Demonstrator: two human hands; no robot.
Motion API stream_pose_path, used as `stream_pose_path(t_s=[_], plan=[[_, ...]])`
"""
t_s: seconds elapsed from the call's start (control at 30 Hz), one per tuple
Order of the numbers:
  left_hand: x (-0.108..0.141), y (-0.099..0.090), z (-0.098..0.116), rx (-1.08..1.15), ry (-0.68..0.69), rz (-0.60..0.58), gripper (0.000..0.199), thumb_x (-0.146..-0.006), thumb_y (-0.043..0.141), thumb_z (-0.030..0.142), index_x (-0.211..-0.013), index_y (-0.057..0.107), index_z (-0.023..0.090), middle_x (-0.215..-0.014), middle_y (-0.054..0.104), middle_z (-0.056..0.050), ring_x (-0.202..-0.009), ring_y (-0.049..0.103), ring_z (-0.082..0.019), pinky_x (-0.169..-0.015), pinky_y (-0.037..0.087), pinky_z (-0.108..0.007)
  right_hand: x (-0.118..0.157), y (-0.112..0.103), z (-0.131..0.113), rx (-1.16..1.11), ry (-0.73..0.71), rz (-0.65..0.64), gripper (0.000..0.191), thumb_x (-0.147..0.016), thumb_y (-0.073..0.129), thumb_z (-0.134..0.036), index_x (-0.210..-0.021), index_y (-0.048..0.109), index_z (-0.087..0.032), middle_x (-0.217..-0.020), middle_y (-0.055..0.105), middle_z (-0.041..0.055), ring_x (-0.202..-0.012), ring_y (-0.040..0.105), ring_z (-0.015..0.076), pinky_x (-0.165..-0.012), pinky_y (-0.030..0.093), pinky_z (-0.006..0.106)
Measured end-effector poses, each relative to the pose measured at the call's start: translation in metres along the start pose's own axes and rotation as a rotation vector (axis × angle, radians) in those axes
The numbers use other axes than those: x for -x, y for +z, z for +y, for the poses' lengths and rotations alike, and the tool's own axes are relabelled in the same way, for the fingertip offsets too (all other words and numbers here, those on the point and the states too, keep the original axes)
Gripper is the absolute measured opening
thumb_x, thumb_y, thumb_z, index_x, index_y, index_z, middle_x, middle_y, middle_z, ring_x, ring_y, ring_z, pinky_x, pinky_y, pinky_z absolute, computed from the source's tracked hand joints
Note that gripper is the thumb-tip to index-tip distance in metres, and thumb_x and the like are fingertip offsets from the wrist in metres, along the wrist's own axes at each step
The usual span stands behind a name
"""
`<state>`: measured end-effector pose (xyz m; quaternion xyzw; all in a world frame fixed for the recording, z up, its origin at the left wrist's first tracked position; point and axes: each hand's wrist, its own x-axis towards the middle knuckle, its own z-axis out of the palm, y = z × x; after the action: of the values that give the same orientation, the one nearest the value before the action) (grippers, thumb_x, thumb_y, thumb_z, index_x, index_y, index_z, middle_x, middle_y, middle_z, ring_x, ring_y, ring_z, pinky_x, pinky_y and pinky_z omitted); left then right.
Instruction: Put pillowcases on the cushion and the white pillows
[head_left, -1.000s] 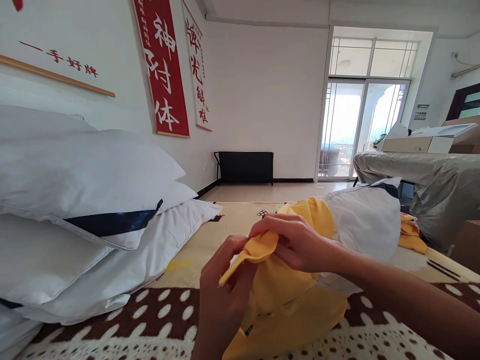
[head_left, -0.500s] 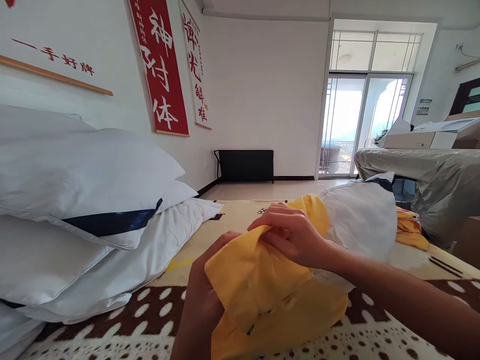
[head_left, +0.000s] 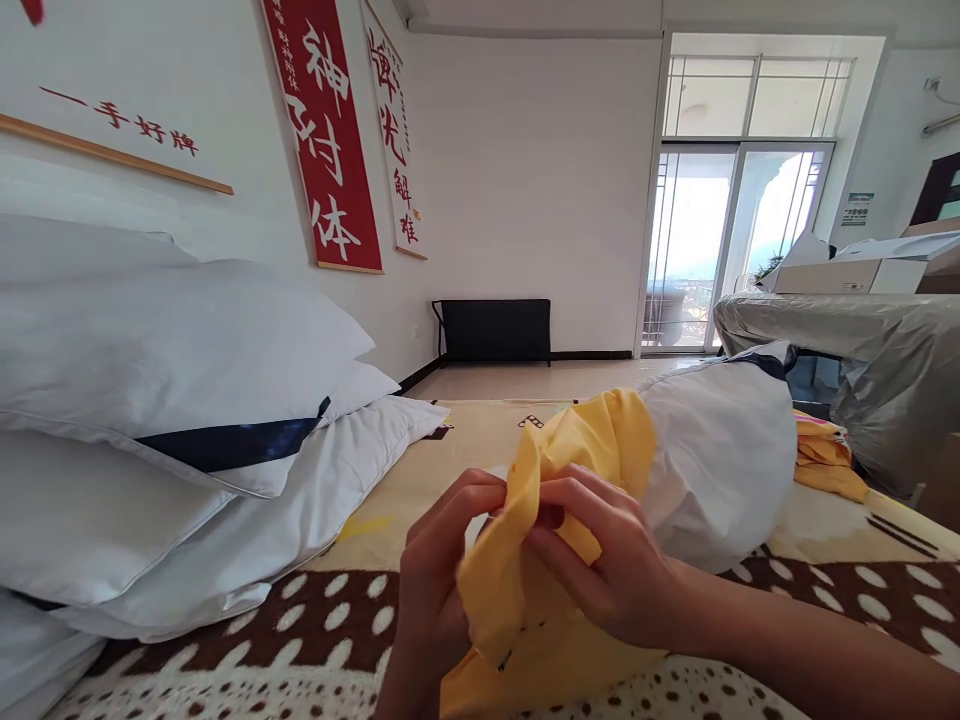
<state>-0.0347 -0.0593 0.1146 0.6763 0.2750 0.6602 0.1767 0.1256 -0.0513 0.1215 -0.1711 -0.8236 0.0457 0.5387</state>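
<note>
In front of me a yellow pillowcase (head_left: 562,655) is bunched up, partly around a white pillow (head_left: 720,470) with a dark blue band at its far end. My left hand (head_left: 442,565) pinches the pillowcase's raised edge from the left, fingers closed. From the right, my right hand (head_left: 604,555) grips the same edge between thumb and curled fingers. The fold of yellow cloth stands up between both hands. Parts of the left fingers are hidden behind the cloth.
White pillows (head_left: 225,370) are stacked on the left. Beneath everything lies a cream and brown patterned blanket (head_left: 330,610). Folded yellow cloth (head_left: 825,460) rests at the right, beside a plastic-covered table (head_left: 840,320) with boxes. A black folded frame (head_left: 495,330) stands by the far wall.
Both hands have drawn together at the pillowcase's edge, the right moving lower and the left slightly right. The held fold now stands upright instead of draping over the left hand.
</note>
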Motion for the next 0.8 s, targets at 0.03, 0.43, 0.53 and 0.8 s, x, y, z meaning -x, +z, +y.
stream_pose_path(t_s=[0.03,0.43,0.53,0.8], plan=[[0.000,-0.001,-0.001,-0.008,0.055,-0.058,0.016,-0.079,0.063,0.035,-0.075,0.065,0.020,-0.075,0.059,-0.007,-0.070,0.054,-0.019,-0.063,0.048,-0.030,0.001,0.000,0.000,-0.018,0.033,-0.013,0.004,-0.087,0.053,-0.016,-0.085,0.051,-0.020,-0.077,0.055,0.0010,-0.070,0.050,0.0125,-0.064,0.042,0.025],[0.002,-0.007,-0.012,-0.079,0.112,-0.355,0.016,-0.091,0.045,0.023,-0.080,0.055,0.019,-0.071,0.051,-0.004,-0.062,0.047,-0.014,-0.059,0.043,-0.026,0.003,-0.005,0.007,-0.116,0.133,-0.051,0.013,-0.085,0.049,-0.015,-0.075,0.043,-0.020,-0.071,0.050,-0.0013,-0.064,0.045,0.0110,-0.058,0.038,0.022],[0.001,-0.010,-0.014,-0.092,0.162,-0.326,0.014,-0.091,0.044,0.021,-0.081,0.054,0.019,-0.071,0.050,-0.003,-0.062,0.047,-0.014,-0.058,0.041,-0.025,0.003,-0.007,0.007,-0.108,0.093,-0.084,0.013,-0.087,0.047,-0.013,-0.078,0.042,-0.020,-0.074,0.050,-0.0006,-0.067,0.045,0.0111,-0.061,0.038,0.022],[0.000,0.011,-0.016,-0.347,0.418,0.124,0.012,-0.086,0.051,0.015,-0.076,0.054,0.020,-0.071,0.054,-0.002,-0.067,0.050,-0.015,-0.063,0.042,-0.027,0.000,-0.020,0.008,-0.147,0.068,-0.318,0.016,-0.090,0.051,-0.016,-0.079,0.039,-0.021,-0.076,0.048,-0.0021,-0.069,0.044,0.0103,-0.065,0.038,0.020]])
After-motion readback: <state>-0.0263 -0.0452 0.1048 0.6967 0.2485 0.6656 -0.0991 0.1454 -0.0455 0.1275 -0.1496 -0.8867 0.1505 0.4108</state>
